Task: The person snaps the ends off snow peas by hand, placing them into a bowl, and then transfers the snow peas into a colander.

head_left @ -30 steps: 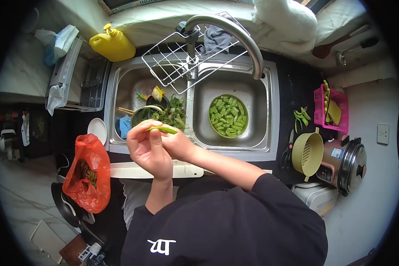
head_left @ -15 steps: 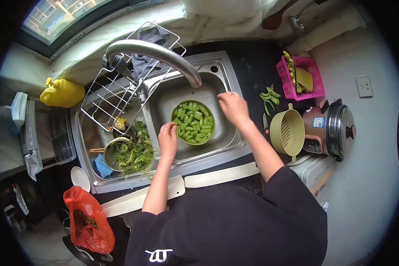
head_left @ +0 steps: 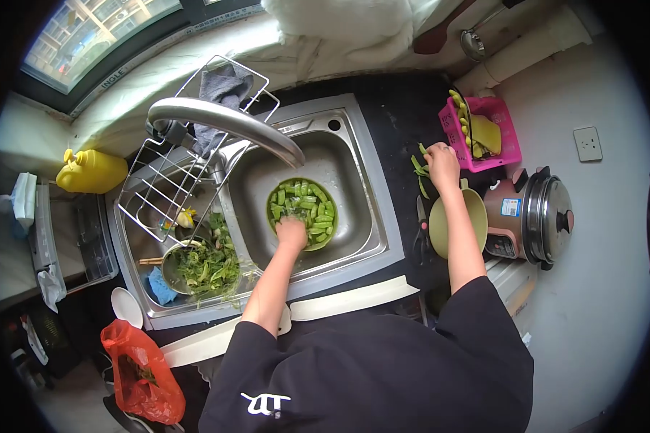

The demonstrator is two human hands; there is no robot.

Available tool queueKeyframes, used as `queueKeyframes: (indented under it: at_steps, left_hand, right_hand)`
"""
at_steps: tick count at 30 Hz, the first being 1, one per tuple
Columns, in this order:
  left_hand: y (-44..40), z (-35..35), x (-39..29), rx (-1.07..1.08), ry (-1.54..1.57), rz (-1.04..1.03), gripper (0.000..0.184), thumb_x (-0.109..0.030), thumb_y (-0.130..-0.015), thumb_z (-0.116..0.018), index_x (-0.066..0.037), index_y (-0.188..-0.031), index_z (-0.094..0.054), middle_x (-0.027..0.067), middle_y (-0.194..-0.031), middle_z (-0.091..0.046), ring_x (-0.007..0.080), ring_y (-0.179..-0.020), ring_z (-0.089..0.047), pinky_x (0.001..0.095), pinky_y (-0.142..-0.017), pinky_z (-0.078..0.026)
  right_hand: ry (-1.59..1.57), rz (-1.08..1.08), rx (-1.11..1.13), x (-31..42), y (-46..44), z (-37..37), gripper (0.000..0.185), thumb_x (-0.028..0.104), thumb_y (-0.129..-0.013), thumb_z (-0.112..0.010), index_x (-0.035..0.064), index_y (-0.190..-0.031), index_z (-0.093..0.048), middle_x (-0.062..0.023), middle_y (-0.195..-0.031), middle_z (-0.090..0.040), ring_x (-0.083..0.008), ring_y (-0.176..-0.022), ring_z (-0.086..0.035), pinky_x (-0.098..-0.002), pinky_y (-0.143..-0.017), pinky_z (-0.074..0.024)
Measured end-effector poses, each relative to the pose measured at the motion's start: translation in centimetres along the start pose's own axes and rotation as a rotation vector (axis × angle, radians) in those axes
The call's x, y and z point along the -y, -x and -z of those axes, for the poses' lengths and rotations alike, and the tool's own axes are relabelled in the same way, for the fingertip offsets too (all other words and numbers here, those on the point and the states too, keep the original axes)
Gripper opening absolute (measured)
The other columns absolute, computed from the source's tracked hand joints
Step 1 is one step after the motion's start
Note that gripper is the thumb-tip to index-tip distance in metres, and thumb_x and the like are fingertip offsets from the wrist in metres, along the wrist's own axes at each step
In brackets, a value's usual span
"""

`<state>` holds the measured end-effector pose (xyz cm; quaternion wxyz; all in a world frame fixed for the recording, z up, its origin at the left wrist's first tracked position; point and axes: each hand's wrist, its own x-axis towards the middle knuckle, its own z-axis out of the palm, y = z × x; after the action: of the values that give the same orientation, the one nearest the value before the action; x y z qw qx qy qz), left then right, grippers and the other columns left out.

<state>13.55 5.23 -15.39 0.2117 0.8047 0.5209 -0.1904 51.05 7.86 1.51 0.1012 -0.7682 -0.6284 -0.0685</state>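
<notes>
A green bowl (head_left: 334, 232) of cut green pods (head_left: 315, 208) in water stands in the right sink basin. My left hand (head_left: 291, 232) reaches into its near side, with the fingers hidden among the pods. On the dark counter right of the sink, my right hand (head_left: 441, 167) bends its fingers around the small pile of whole green pods (head_left: 419, 170). Just below that pile, a yellow-green strainer basket (head_left: 448, 224) is partly covered by my right forearm. Scissors (head_left: 420, 234) lie between this basket and the sink edge.
Leafy greens (head_left: 208, 265) in a colander fill the left basin, under a wire rack (head_left: 155, 189). The faucet (head_left: 231, 121) arches over the sink. A pink basket (head_left: 510, 141) and a rice cooker (head_left: 509, 216) stand at right. A red bag (head_left: 148, 382) is at lower left.
My left hand has moved from the bowl's rim into the pods. My right hand has gone from above the sink's right side to the pod pile on the counter. The camera view has shifted slightly.
</notes>
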Motion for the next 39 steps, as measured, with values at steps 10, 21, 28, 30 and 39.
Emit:
queueKeyframes:
  at_steps: [10, 21, 28, 30, 39]
  left_hand:
    - [6.3, 5.6, -0.2, -0.624, 0.524, -0.143, 0.02, -0.012, -0.076, -0.064, -0.001, -0.092, -0.07, 0.0142, -0.107, -0.061, 0.0305, -0.105, -0.055, 0.0426, -0.091, -0.042]
    - [14.4, 16.4, -1.3, -0.629, 1.042, -0.285, 0.02, -0.007, -0.083, -0.064, -0.003, -0.102, -0.069, 0.0125, -0.09, -0.067, 0.0199, -0.074, -0.065, 0.029, -0.068, -0.052]
    - [14.9, 16.0, -1.0, -0.784, 0.793, -0.332, 0.014, -0.011, -0.079, -0.068, -0.002, -0.09, -0.068, 0.0116, -0.082, -0.065, 0.0238, -0.064, -0.061, 0.033, -0.06, -0.049]
    - [15.0, 16.0, -1.0, -0.789, 0.832, -0.322, 0.014, -0.01, -0.079, -0.069, -0.001, -0.09, -0.068, 0.012, -0.08, -0.065, 0.0233, -0.064, -0.061, 0.0323, -0.06, -0.05]
    - [15.5, 16.2, -1.0, -0.701, 1.365, -0.272, 0.014, -0.006, -0.083, -0.068, 0.002, -0.095, -0.07, 0.0102, -0.089, -0.068, 0.0134, -0.073, -0.065, 0.0242, -0.062, -0.051]
  right_hand:
    - [-1.528, -0.322, 0.622, 15.8, 5.4, 4.0, 0.032, 0.033, -0.096, -0.057, 0.0044, -0.082, -0.062, 0.0038, -0.067, -0.054, -0.004, -0.057, -0.047, -0.0191, -0.054, -0.0386]
    - [-1.306, -0.132, 0.644, 21.1, 9.7, 4.5, 0.026, 0.026, -0.095, -0.058, 0.0006, -0.089, -0.062, -0.0041, -0.073, -0.062, -0.0123, -0.064, -0.059, -0.0267, -0.058, -0.0472]
    - [-0.771, 0.384, 0.287, 22.8, 9.8, 8.1, 0.014, 0.013, -0.082, -0.064, 0.0005, -0.088, -0.065, -0.0157, -0.081, -0.065, -0.031, -0.072, -0.064, -0.0388, -0.067, -0.0509]
    - [-0.776, 0.381, 0.308, 23.1, 9.7, 8.3, 0.012, 0.012, -0.081, -0.063, 0.0011, -0.087, -0.065, -0.017, -0.081, -0.065, -0.0347, -0.075, -0.063, -0.0422, -0.069, -0.0497]
    - [-1.319, -0.078, 0.477, 23.8, 9.9, 7.0, 0.012, 0.01, -0.087, -0.062, -0.0013, -0.082, -0.063, 0.0024, -0.068, -0.059, -0.0015, -0.065, -0.052, -0.021, -0.056, -0.0426]
